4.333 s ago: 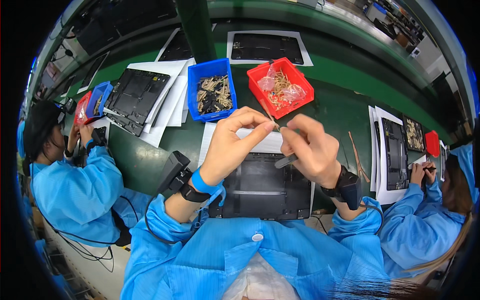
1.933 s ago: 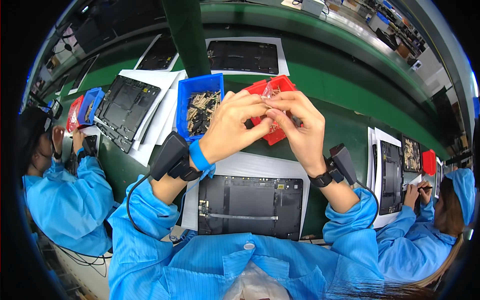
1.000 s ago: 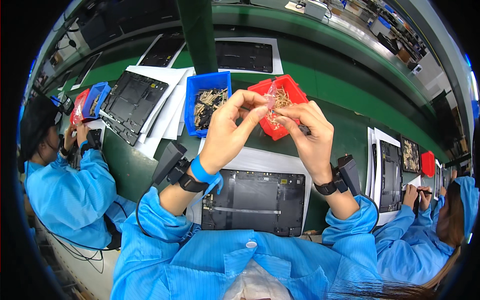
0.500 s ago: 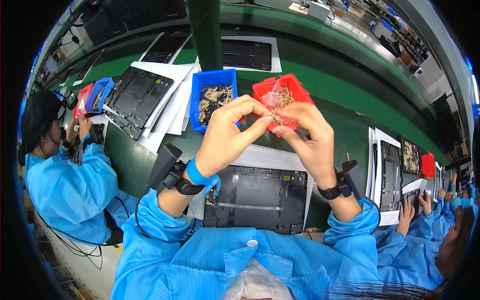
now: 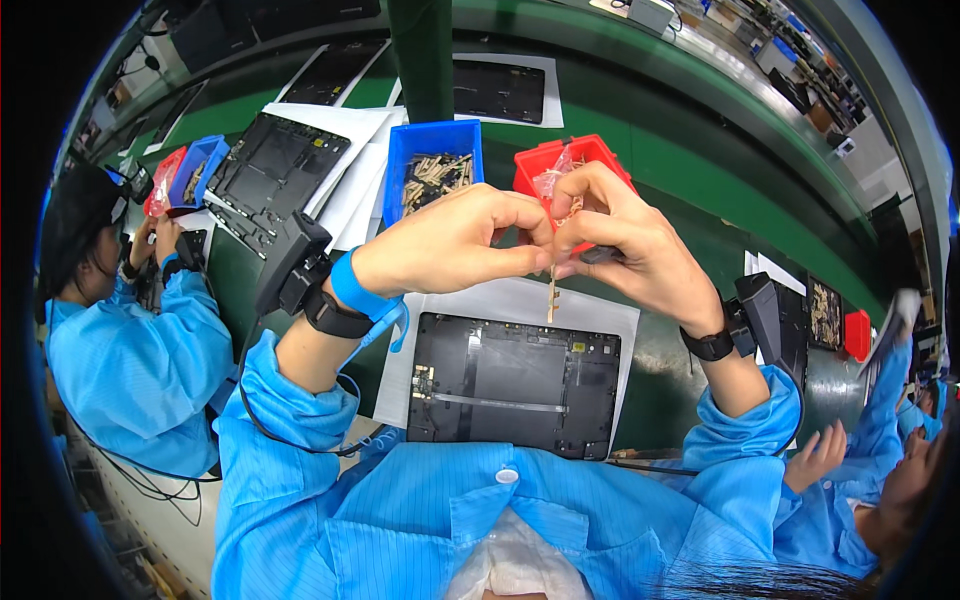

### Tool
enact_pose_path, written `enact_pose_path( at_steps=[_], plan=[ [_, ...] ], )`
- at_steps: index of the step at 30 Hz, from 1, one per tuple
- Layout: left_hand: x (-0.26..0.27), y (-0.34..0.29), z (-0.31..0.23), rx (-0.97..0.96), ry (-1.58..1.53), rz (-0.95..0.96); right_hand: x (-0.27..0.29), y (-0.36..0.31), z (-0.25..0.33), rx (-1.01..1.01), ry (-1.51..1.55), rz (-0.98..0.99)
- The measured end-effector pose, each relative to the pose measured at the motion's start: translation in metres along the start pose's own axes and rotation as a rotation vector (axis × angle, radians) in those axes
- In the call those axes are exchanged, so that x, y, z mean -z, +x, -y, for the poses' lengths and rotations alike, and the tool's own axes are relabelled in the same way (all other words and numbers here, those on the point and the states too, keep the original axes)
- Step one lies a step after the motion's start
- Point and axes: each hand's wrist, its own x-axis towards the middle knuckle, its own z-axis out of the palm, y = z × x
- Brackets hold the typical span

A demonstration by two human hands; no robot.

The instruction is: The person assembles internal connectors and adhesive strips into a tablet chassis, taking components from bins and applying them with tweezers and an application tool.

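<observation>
My left hand (image 5: 465, 238) and my right hand (image 5: 635, 240) meet in the air above the far edge of a black device panel (image 5: 515, 385). Both are closed in a pinch, fingertips touching, on a thin tan strip (image 5: 551, 300) with small notches that hangs down between them. The strip's upper end is hidden by the fingers. Something small and dark (image 5: 600, 255) shows under the curled fingers of my right hand; its kind is unclear. The panel lies flat on white sheets (image 5: 400, 392), with a silver ribbon across it.
Behind my hands stand a blue bin (image 5: 435, 135) of small tan-and-black parts and a red bin (image 5: 590, 150) holding tan pieces and clear plastic. Another black panel (image 5: 275, 170) rests on paper at the left. Co-workers in blue sit on both sides.
My hands have come closer together, and the tan strip now hangs below the fingertips. At the right, a co-worker has raised an arm and lifted a panel.
</observation>
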Motion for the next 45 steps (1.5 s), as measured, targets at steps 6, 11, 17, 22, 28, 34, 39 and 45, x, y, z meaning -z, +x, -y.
enact_pose_path(
  at_steps=[6, 11, 17, 22, 28, 34, 39, 45],
  plan=[
    [0.003, 0.002, 0.008, 0.142, -0.126, 0.087, -0.001, -0.004, -0.009, -0.095, 0.054, 0.036],
    [-0.002, -0.007, 0.014, 0.280, -0.343, -0.078, -0.001, -0.006, -0.026, -0.166, 0.097, -0.139],
    [-0.017, -0.028, 0.016, 0.354, -0.476, -0.353, 0.001, -0.016, -0.087, -0.363, -0.683, -0.178],
    [-0.035, -0.051, 0.016, 0.359, -0.585, -0.470, -0.005, -0.002, -0.027, -0.279, -0.352, -0.594],
    [-0.059, -0.071, 0.004, 0.357, -0.750, -0.534, -0.032, -0.045, 0.066, -0.222, -0.003, -0.450],
    [-0.073, -0.094, -0.003, 0.374, -0.842, -0.517, -0.081, -0.061, 0.073, -0.023, -0.012, -0.374],
    [-0.076, -0.103, -0.007, 0.381, -0.876, -0.509, -0.088, -0.058, 0.062, 0.184, -0.272, -0.298],
    [-0.076, -0.106, -0.007, 0.388, -0.899, -0.511, -0.088, -0.054, 0.059, 0.278, -0.358, -0.237]
  ],
)
